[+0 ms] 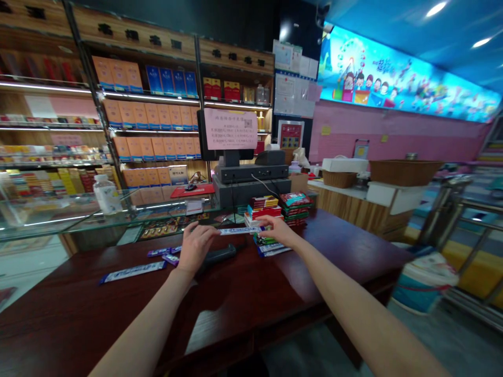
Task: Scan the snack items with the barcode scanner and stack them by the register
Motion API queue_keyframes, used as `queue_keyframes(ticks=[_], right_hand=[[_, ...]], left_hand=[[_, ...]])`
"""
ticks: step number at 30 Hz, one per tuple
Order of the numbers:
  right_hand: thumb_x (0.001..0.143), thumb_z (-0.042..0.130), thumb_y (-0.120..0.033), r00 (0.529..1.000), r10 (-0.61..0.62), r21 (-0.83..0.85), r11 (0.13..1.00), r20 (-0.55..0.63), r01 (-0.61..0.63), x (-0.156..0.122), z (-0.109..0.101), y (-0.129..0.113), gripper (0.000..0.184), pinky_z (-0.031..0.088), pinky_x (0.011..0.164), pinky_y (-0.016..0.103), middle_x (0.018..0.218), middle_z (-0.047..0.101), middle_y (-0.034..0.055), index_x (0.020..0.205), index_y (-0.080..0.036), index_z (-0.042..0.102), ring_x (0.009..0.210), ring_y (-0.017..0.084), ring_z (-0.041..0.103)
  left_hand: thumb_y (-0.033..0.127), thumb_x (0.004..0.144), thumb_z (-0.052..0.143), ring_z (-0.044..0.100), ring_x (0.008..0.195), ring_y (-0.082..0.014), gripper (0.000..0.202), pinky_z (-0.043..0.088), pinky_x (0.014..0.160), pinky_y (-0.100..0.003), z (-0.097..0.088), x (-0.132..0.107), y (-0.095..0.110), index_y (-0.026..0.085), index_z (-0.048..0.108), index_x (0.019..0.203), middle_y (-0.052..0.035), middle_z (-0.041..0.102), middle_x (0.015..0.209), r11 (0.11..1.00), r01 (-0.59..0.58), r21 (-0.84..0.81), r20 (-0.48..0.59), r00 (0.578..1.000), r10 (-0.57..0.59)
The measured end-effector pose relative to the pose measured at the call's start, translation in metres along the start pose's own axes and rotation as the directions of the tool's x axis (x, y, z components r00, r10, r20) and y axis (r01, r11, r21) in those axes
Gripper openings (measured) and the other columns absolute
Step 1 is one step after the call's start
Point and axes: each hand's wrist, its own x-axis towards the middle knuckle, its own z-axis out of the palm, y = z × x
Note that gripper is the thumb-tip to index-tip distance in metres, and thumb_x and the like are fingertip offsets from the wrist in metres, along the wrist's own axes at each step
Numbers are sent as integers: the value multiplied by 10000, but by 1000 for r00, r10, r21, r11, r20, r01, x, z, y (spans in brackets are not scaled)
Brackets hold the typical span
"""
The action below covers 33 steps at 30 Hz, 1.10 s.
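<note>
A long, thin white-and-blue packet (238, 231) is stretched level between my two hands above the dark wooden table. Its left end is pinched in the fingers of my left hand (194, 245), while my right hand (278, 231) grips the other end. Just beneath, partly hidden by my left hand, lies a black handheld scanner (220, 255). More slim packets are on the table: a white-and-blue one (133, 273) at the left and purple ones (159, 252) behind it. Under my right hand sit further blue-and-white packets (275, 250), close to a stack of colourful packs (264, 208).
Red and green bags (294, 207) are piled right of the stack. Behind stands a monitor with a pink sign (231, 130) above a grey till (251, 191). A glass display counter (58, 212) borders the table on the left. A bucket (422, 283) stands on the floor at right.
</note>
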Motion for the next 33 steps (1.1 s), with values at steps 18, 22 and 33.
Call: queue_keyframes(ticks=[18, 22, 33], right_hand=[[572, 751, -51, 982, 157, -45, 986, -107, -162, -36, -60, 64, 617, 521, 816, 310, 994, 764, 30, 1170, -192, 694, 879, 199, 684], [577, 731, -46, 975, 172, -63, 981, -138, -182, -43, -68, 76, 619, 521, 867, 332, 962, 762, 15, 1177, -192, 690, 875, 199, 689], [600, 741, -38, 950, 218, -97, 965, -222, -244, -53, -73, 100, 634, 512, 916, 353, 1002, 757, 29, 1203, -220, 674, 941, 213, 696]], left_hand=[[212, 939, 582, 633, 910, -189, 171, 352, 1024, -455, 54, 19, 73, 278, 716, 1023, -15, 752, 962, 988, -153, -28, 142, 978, 156], [183, 917, 593, 621, 901, -201, 197, 368, 993, -457, 69, 20, 86, 280, 722, 1028, -28, 749, 954, 987, -156, -40, 176, 971, 160], [196, 931, 580, 612, 878, -198, 181, 383, 950, -430, 96, 14, 97, 273, 724, 1010, -19, 749, 926, 987, -143, -70, 193, 969, 154]])
